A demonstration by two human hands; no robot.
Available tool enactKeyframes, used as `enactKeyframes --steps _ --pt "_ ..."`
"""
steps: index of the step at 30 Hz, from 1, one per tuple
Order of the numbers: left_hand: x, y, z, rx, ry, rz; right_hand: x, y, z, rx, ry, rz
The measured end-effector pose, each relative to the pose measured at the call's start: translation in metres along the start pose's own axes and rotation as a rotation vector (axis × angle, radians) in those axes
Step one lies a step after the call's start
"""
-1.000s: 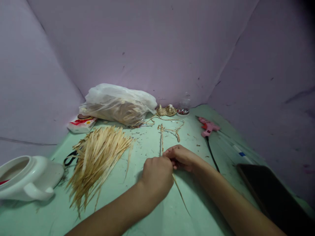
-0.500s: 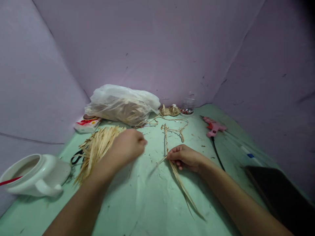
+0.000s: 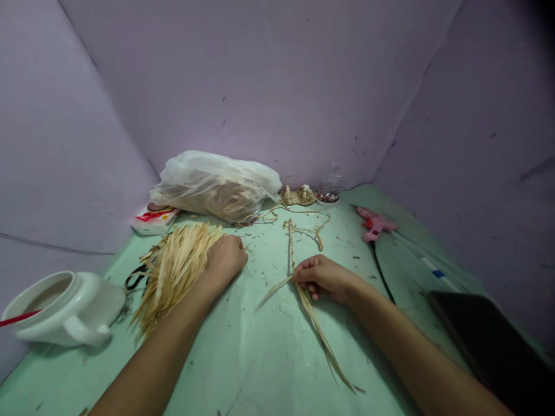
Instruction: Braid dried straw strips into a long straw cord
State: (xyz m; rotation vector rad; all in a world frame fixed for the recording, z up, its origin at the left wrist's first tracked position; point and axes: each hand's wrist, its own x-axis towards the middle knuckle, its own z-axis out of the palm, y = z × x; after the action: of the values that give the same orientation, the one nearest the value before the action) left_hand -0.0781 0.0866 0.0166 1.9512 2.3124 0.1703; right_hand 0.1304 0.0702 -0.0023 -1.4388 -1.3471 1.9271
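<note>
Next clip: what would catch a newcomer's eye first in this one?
The pile of pale straw strips at left centre of the green table, with the left hand resting on its right edge. Just right of it, the right hand pinches a thin braided straw cord, loose strands trailing toward the camera. A pink glue gun lies far right.

table (image 3: 269, 358), green | straw pile (image 3: 173, 271) | plastic bag (image 3: 217, 185) | glue gun (image 3: 375, 224) | white pot (image 3: 60, 309)

Left hand (image 3: 224, 257) moved onto straw pile (image 3: 173, 271).
</note>
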Motion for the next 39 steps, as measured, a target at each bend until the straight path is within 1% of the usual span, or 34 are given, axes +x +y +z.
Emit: enactKeyframes --steps 2,4,5,6,8,9,10,14,16,19,21,23,28,30,32,36,37,39 --pt "-0.003 0.004 -0.003 -0.066 0.027 0.029 0.000 0.000 0.001 -0.007 0.011 -0.008" --pt "-0.009 0.012 -0.009 -0.223 0.015 0.068 0.000 0.001 0.001 -0.013 0.018 -0.017" --pt "-0.013 0.018 -0.011 -0.334 -0.033 0.081 0.000 0.001 0.001 -0.013 0.018 -0.025" --pt "-0.018 0.024 -0.012 -0.456 -0.112 0.089 0.000 0.001 0.001 -0.010 0.019 -0.033" --pt "-0.029 0.037 -0.010 -0.660 -0.321 0.061 0.000 0.002 0.001 -0.001 0.025 -0.050" --pt "-0.034 0.044 -0.007 -0.718 -0.401 0.035 0.000 0.002 0.001 0.005 0.029 -0.052" --pt "-0.038 0.049 -0.003 -0.754 -0.445 0.012 0.000 0.002 0.001 0.008 0.032 -0.051" --pt "-0.045 0.060 0.016 -0.852 -0.425 -0.045 -0.001 0.001 0.002 0.014 0.043 -0.039" --pt "-0.044 0.061 0.020 -0.917 -0.471 -0.076 -0.001 0.000 0.002 0.009 0.046 -0.032" --pt "-0.043 0.060 0.019 -1.003 -0.557 -0.144 0.000 0.000 0.002 0.015 0.032 -0.031" --pt "-0.042 0.060 0.017 -1.021 -0.586 -0.176 0.000 0.000 0.001 0.020 0.019 -0.039" --pt "-0.043 0.061 0.016 -1.026 -0.614 -0.176 0.000 0.001 0.001 0.016 0.014 -0.049" --pt "-0.044 0.062 0.016 -1.032 -0.675 -0.105 0.000 0.000 0.002 0.022 0.024 -0.050" --pt "-0.044 0.061 0.017 -0.970 -0.664 -0.089 -0.001 0.000 0.002 0.031 0.033 -0.046" --pt "-0.043 0.060 0.019 -0.898 -0.627 -0.072 -0.001 0.000 0.002 0.035 0.041 -0.039" --pt "-0.039 0.058 0.023 -0.857 -0.502 -0.049 -0.001 0.001 0.001 0.045 0.040 -0.030" --pt "-0.039 0.058 0.022 -0.861 -0.492 -0.051 -0.001 0.001 0.001 0.048 0.040 -0.031" --pt "-0.040 0.059 0.018 -0.874 -0.523 -0.075 -0.001 0.001 0.001 0.045 0.042 -0.036"
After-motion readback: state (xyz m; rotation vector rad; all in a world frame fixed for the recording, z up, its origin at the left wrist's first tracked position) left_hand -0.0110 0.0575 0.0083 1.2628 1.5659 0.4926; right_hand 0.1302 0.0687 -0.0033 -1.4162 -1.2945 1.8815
